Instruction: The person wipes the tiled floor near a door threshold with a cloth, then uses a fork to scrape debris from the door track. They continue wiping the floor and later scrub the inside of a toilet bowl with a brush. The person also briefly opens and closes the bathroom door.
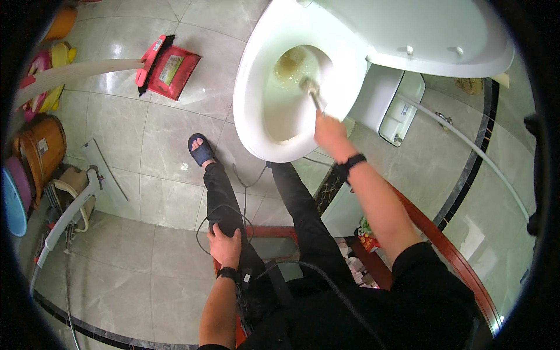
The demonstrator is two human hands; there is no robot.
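My right hand [333,135] grips the handle of a toilet brush [310,87], its round head blurred inside the bowl. The white toilet bowl [280,116] stands before me with its lid [442,39] raised. Brownish, bubbly water [291,65] lies in the bowl, close to the brush head. My left hand [225,246] rests on my left knee, fingers bent over the black trouser leg and holding no object. Both wrists wear dark bands.
A red dustpan [175,72] with a broom [151,63] lies on the tiled floor at upper left. Tubs and basins, including a brown tub [46,148], line the left side. A floor squeegee [98,170] leans nearby. Thin cables [245,197] hang around my legs. An open cistern [402,109] is beside the toilet.
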